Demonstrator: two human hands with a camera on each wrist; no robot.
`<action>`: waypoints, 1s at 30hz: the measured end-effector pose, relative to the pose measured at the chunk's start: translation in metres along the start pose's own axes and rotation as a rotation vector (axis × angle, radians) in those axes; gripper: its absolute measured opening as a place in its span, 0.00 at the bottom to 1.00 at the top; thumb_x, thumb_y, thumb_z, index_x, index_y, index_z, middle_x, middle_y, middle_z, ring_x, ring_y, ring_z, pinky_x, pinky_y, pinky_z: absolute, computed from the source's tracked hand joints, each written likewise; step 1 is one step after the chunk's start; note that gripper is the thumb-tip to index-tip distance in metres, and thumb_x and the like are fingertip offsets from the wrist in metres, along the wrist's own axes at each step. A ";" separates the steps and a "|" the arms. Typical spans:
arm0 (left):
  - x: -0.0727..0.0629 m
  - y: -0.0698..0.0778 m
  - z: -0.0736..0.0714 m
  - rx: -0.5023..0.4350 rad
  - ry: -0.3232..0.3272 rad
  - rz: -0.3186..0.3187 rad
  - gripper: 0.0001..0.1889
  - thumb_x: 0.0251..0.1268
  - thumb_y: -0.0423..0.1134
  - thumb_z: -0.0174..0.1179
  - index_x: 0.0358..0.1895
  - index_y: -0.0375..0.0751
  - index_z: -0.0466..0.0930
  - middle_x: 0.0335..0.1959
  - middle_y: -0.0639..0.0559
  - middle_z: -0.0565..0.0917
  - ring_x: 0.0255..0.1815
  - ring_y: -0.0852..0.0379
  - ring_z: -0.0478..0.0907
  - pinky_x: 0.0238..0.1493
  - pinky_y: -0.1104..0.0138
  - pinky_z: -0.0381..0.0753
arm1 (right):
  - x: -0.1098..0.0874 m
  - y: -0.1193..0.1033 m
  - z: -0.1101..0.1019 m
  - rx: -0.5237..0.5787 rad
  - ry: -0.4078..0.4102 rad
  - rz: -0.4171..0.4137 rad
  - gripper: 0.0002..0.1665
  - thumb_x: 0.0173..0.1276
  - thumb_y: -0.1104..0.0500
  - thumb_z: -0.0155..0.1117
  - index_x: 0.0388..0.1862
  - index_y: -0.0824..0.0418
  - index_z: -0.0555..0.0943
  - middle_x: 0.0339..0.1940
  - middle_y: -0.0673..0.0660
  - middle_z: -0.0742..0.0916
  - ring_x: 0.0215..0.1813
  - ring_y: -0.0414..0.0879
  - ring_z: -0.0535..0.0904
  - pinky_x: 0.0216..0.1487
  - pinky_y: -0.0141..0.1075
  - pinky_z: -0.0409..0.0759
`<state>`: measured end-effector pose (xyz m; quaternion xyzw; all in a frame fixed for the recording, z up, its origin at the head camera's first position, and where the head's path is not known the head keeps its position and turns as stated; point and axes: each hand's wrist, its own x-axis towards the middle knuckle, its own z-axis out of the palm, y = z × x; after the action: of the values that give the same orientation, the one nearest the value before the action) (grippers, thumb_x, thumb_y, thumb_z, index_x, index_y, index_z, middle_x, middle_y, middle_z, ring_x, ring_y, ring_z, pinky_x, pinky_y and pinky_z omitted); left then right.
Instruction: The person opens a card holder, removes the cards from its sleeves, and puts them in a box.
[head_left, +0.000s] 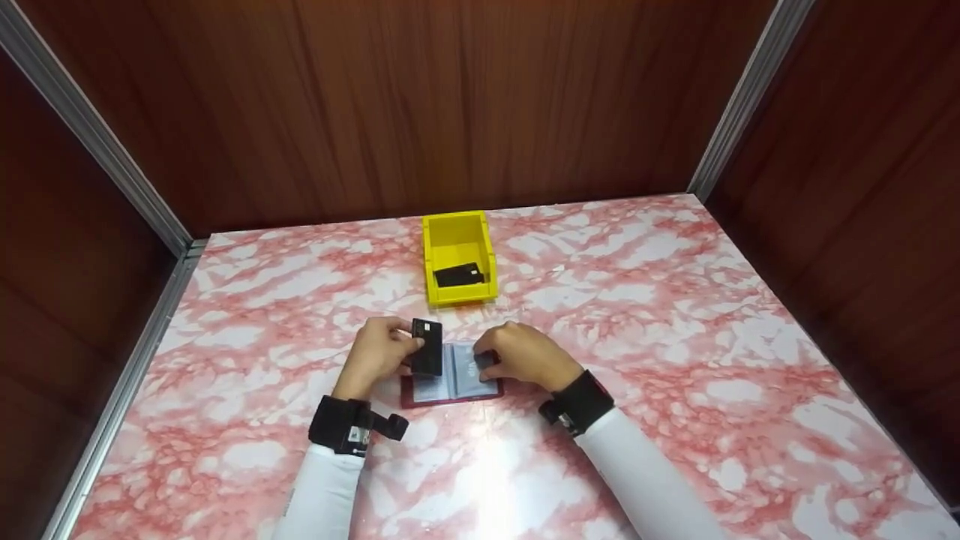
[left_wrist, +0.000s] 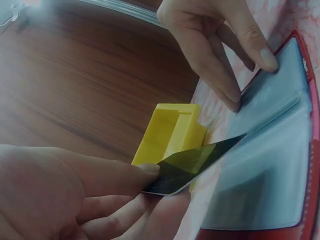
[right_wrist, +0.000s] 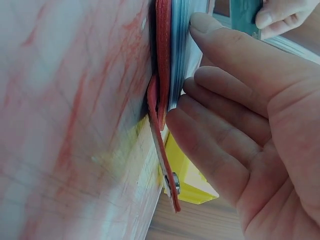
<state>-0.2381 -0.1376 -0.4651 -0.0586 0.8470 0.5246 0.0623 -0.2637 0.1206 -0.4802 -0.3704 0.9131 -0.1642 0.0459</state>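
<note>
My left hand [head_left: 379, 352] pinches a black card [head_left: 427, 347] between thumb and fingers, tilted above the left page of a card holder. The card holder [head_left: 452, 399] lies spread on the table, with a red cover and clear plastic sleeves [left_wrist: 270, 192]. In the left wrist view the card's far end is close over the fold between the pages. My right hand [head_left: 529, 356] rests thumb and fingertips, spread apart, on the right page near its outer edge. A red strap [right_wrist: 162, 155] with a metal snap sticks out from the cover in the right wrist view.
Beyond the hands stands a yellow bin [head_left: 459, 294] with black cards [head_left: 457, 276] lying near its front. The table [head_left: 630, 450] has a red-and-white marbled top. Brown wood-grain panels [head_left: 390, 97] with metal corner posts enclose it at the back and sides.
</note>
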 end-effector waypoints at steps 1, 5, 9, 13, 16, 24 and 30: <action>0.001 0.002 0.000 0.028 0.020 0.008 0.13 0.72 0.31 0.69 0.56 0.30 0.87 0.38 0.40 0.90 0.23 0.58 0.82 0.25 0.69 0.86 | 0.000 0.000 0.000 0.004 -0.001 0.003 0.18 0.65 0.54 0.84 0.52 0.56 0.93 0.47 0.54 0.95 0.43 0.45 0.87 0.53 0.45 0.90; 0.005 0.019 -0.002 0.163 0.097 0.039 0.15 0.73 0.35 0.70 0.59 0.37 0.89 0.41 0.41 0.91 0.28 0.56 0.84 0.30 0.68 0.83 | -0.002 0.002 0.000 0.009 -0.004 0.017 0.19 0.65 0.53 0.84 0.53 0.56 0.93 0.48 0.54 0.95 0.44 0.45 0.88 0.55 0.44 0.90; 0.013 0.048 -0.006 0.283 0.175 0.100 0.14 0.73 0.36 0.69 0.58 0.43 0.90 0.46 0.41 0.93 0.42 0.48 0.89 0.45 0.58 0.85 | -0.002 0.002 0.000 0.007 0.005 0.016 0.19 0.65 0.53 0.84 0.53 0.56 0.93 0.48 0.53 0.95 0.45 0.45 0.88 0.54 0.45 0.90; 0.024 0.075 -0.010 0.366 0.223 0.143 0.14 0.74 0.35 0.66 0.58 0.46 0.91 0.48 0.42 0.94 0.51 0.42 0.90 0.54 0.49 0.85 | -0.001 0.002 0.000 0.013 0.011 0.005 0.18 0.65 0.53 0.84 0.52 0.56 0.93 0.47 0.54 0.95 0.44 0.45 0.88 0.54 0.45 0.90; 0.034 0.086 -0.007 0.422 0.259 0.175 0.15 0.75 0.33 0.64 0.58 0.46 0.92 0.50 0.43 0.94 0.54 0.41 0.89 0.56 0.47 0.86 | -0.001 0.001 0.001 0.021 0.014 -0.006 0.17 0.65 0.54 0.84 0.51 0.56 0.93 0.46 0.54 0.95 0.43 0.45 0.87 0.53 0.44 0.90; 0.063 0.092 0.023 0.582 0.358 0.308 0.16 0.75 0.31 0.62 0.56 0.51 0.94 0.57 0.42 0.93 0.59 0.39 0.89 0.58 0.46 0.89 | -0.004 0.002 0.005 0.018 0.017 -0.012 0.17 0.64 0.54 0.85 0.50 0.56 0.94 0.44 0.52 0.95 0.40 0.42 0.85 0.50 0.41 0.90; 0.079 0.092 0.045 0.702 0.411 0.426 0.18 0.77 0.30 0.57 0.49 0.53 0.96 0.50 0.40 0.94 0.55 0.39 0.89 0.56 0.46 0.89 | -0.002 0.003 0.001 -0.018 0.062 -0.072 0.13 0.62 0.54 0.86 0.42 0.57 0.92 0.35 0.52 0.92 0.35 0.41 0.79 0.41 0.38 0.82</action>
<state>-0.3295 -0.0593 -0.4172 0.0387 0.9614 0.1847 -0.2001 -0.2639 0.1236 -0.4824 -0.3981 0.9016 -0.1690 0.0086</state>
